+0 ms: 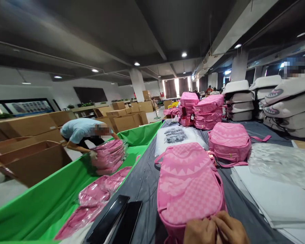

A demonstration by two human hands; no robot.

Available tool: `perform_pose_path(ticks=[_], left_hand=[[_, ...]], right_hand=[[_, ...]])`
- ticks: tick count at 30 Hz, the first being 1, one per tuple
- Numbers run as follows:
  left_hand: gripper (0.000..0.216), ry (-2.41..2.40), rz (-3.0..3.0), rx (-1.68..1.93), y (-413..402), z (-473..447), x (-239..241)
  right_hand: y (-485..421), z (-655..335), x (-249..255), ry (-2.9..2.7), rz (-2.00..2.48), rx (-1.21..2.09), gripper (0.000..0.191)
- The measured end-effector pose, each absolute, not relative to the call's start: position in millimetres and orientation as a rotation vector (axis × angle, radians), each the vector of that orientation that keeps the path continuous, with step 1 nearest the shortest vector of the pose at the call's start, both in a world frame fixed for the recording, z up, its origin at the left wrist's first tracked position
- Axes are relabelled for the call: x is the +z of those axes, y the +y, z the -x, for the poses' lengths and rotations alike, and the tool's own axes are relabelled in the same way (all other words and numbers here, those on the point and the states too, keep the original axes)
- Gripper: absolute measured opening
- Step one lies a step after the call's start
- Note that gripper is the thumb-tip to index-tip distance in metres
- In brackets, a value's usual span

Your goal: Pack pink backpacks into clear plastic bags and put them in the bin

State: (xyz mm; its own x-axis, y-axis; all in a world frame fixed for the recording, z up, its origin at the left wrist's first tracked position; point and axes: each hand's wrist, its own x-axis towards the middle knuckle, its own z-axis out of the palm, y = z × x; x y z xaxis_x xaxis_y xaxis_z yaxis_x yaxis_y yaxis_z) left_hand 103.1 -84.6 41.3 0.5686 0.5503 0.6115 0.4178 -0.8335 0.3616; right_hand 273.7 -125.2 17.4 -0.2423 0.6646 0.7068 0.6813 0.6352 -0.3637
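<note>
A pink backpack (pixel 190 183) with a checkered, zigzag print lies face up on the dark table cover, its bottom end toward me. Both of my hands meet at its near lower edge. My left hand (pixel 199 231) has its fingers curled in and pressed against that edge. Beside it, my right hand (pixel 230 228) is closed too, thumb and fingertips pinched together. What the fingertips grip is hidden. Just beyond, to the right, sits another pink backpack (pixel 230 144) with a strap trailing out.
Clear plastic bags (pixel 282 166) and white sheets (pixel 287 200) lie to the right. Stacked pink backpacks (pixel 208 112) and white backpacks (pixel 292 98) stand behind. Two black phones (pixel 125 223) lie left. A co-worker (pixel 82 132) bends over the green bin (pixel 40 206), holding bagged pink backpacks.
</note>
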Motion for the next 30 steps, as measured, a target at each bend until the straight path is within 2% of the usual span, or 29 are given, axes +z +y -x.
perform_pose_path(ticks=[3,5,7,8,10,13,15,18,19,22,25,27,30], left_hand=[[0.019,0.932,-3.03,1.181,-82,-85,74],[0.028,0.976,-3.193,1.1,-76,-73,91],[0.029,0.806,-3.342,0.962,-73,-67,95],[0.028,0.685,-3.397,0.924,-73,-67,92],[0.023,0.554,-3.438,1.04,-80,-70,77],[0.028,0.483,-3.312,1.679,-95,-79,52],[0.034,0.46,-3.207,1.909,-100,-83,49],[0.036,0.499,-3.226,1.625,-97,-81,74],[0.034,0.557,-3.214,1.501,-94,-80,86],[0.026,0.623,-3.062,1.426,-93,-73,106],[0.017,0.611,-2.995,1.26,-109,-65,89],[0.017,0.783,-2.989,1.09,-120,-66,66],[0.016,0.998,-2.971,0.705,-126,-84,45]], right_hand=[[-141,-254,18,-1.69,1.075,0.008,0.06],[-154,-252,23,-1.519,1.132,0.07,0.039],[-162,-263,28,-1.312,1.23,0.11,0.016],[-163,-273,31,-1.203,1.282,0.116,0.011],[-152,-298,37,-1.029,1.378,0.144,0.027],[-108,-332,51,-0.99,1.47,0.241,0.045],[-66,-343,64,-1.073,1.492,0.294,0.055],[-12,-347,76,-1.151,1.504,0.325,0.061],[-3,-345,77,-1.149,1.51,0.319,0.06],[-18,-336,66,-1.119,1.535,0.254,0.051],[-86,-315,37,-1.202,1.51,0.187,0.029],[-134,-296,8,-1.432,1.416,0.066,0.016],[-171,-273,-29,-1.515,1.516,-0.01,0.033]])
